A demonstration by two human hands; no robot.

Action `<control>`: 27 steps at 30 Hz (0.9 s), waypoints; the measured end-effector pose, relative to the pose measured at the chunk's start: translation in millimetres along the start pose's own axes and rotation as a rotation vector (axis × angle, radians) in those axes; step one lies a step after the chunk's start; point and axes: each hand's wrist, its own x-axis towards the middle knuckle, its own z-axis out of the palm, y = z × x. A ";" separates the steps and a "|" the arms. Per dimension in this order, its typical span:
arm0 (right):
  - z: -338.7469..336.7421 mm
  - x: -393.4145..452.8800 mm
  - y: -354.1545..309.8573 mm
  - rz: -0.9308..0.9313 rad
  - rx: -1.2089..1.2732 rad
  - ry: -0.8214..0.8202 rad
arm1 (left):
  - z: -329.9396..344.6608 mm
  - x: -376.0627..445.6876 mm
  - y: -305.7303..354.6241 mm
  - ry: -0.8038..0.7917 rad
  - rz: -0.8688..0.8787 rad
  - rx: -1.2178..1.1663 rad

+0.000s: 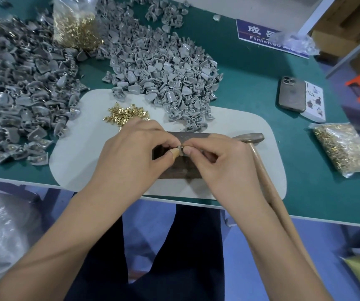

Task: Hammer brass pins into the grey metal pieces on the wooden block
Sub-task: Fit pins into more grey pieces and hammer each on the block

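Both forearms filled the lower frame, meeting at mid-frame over the block [175,168]. A small grey piece [181,149] was pinched between the left hand [131,153] and the right hand [220,161], each grip closed on it. Whether a pin was seated could not be told. The pin would best be set upright in the hole before the hammer [261,161], lying right of the block, was taken. Loose pins [126,115] lay above the left hand.

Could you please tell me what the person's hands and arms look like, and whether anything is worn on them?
Both forearms are bare, with no sleeves, gloves, watch or rings visible. The left hand has a tan wrap, perhaps tape or a plaster, round its thumb tip. The right hand wears nothing, and its nails are short.
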 end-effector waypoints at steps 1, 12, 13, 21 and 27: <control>-2.9 -2.8 4.3 0.057 0.120 0.059 | -0.7 0.3 0.9 -0.002 0.002 0.011; -44.7 -33.5 71.9 0.607 -0.513 0.016 | -6.2 6.4 2.5 -0.047 0.014 0.101; -49.4 -32.3 69.4 0.587 -0.515 0.009 | -6.2 6.6 2.9 -0.051 0.015 0.101; -64.4 -35.7 17.3 0.235 0.187 -0.051 | -5.8 6.6 2.1 -0.045 0.007 0.113; -52.0 -32.7 2.0 0.164 -0.071 -0.035 | -7.7 9.3 1.7 -0.050 0.001 0.092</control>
